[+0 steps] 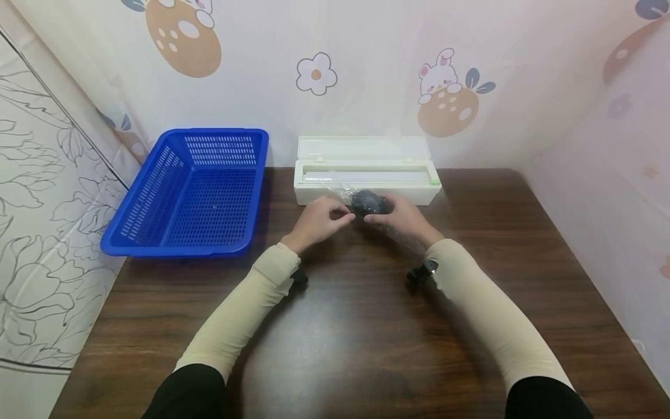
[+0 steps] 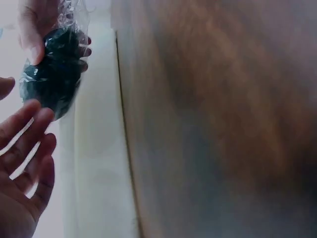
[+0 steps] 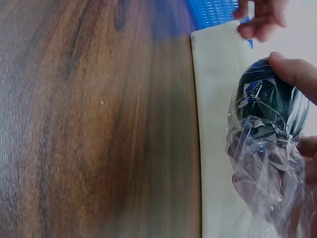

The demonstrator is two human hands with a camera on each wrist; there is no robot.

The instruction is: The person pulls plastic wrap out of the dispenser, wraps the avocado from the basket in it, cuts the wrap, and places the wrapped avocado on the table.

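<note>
My right hand (image 1: 405, 218) grips a dark, rounded object (image 1: 368, 202) wrapped in clear plastic film. In the right wrist view, the thumb lies on top of the wrapped object (image 3: 265, 99) and loose, crumpled film (image 3: 267, 168) trails from it over the hand. My left hand (image 1: 323, 220) is just to the left, its fingers loosely bent and apart from the object; in the left wrist view nothing shows between those fingers (image 2: 29, 134). Right behind both hands stands a long white cling film dispenser (image 1: 366, 194), its lid (image 1: 363, 146) raised. What the dark object is cannot be told.
A blue slotted plastic basket (image 1: 180, 251) stands at the back left of the brown wooden table (image 1: 335, 349). Patterned curtains (image 1: 366, 70) hang behind and at both sides of the table. A small green piece (image 1: 435, 181) sits at the dispenser's right end.
</note>
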